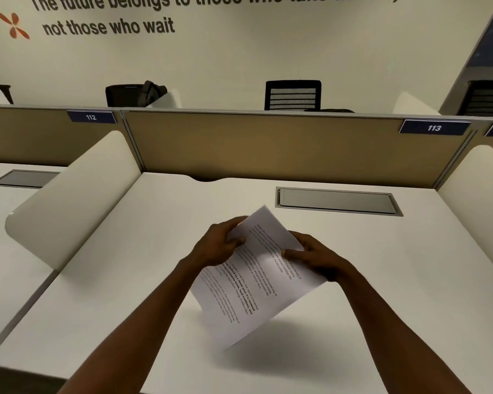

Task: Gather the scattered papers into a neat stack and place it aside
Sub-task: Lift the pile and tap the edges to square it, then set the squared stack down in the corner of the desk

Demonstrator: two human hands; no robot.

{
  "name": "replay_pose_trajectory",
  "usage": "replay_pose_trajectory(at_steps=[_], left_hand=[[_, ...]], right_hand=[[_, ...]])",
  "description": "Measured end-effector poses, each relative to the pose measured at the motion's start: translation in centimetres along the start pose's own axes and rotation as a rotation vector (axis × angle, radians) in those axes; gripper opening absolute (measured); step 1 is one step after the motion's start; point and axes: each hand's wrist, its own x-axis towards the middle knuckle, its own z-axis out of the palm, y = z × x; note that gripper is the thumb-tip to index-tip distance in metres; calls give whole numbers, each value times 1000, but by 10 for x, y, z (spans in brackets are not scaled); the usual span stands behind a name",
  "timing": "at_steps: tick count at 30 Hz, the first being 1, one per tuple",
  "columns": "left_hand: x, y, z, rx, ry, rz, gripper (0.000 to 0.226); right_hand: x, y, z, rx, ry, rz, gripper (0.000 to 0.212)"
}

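Both the left hand (219, 245) and the right hand (316, 257) pinch the thin white printed paper stack (254, 282), tilted up above the middle of the flat white desk (382, 280), and a loose pinch could let sheets slide out.

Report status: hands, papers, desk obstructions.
Left hand and right hand both gripping the white printed paper stack, tilted above the white desk. No loose sheets visible. Nothing in the way.
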Motion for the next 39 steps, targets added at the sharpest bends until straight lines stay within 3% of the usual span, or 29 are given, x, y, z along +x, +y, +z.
replay_pose_trajectory(at_steps=[3,6,10,12,15,17,19,24,33,39], left_hand=[[-1,3,-1,-122,61,-48,28],[-4,1,-4,-258,115,-96,21],[-9,-12,-17,-509,212,-187,26],[-12,-20,-21,-678,252,-238,28],[-14,-27,-20,-826,283,-310,31],[-14,-31,-17,-887,299,-363,35],[-15,-36,-15,-909,330,-415,35],[-17,-46,-8,-884,410,-514,34],[-29,-68,-13,-750,254,-491,40],[-19,-94,-27,-633,294,-547,46]], right_hand=[[1,-12,-1,-10,-8,3,38],[0,-13,-8,73,27,-17,34],[-3,13,-17,525,110,-6,85],[-1,30,-2,574,101,-17,93],[2,39,38,461,125,-36,72],[8,38,61,363,245,-61,50],[14,37,78,342,378,-66,35],[28,38,100,198,562,-33,23],[50,40,96,239,540,2,26],[83,35,103,283,564,41,26]])
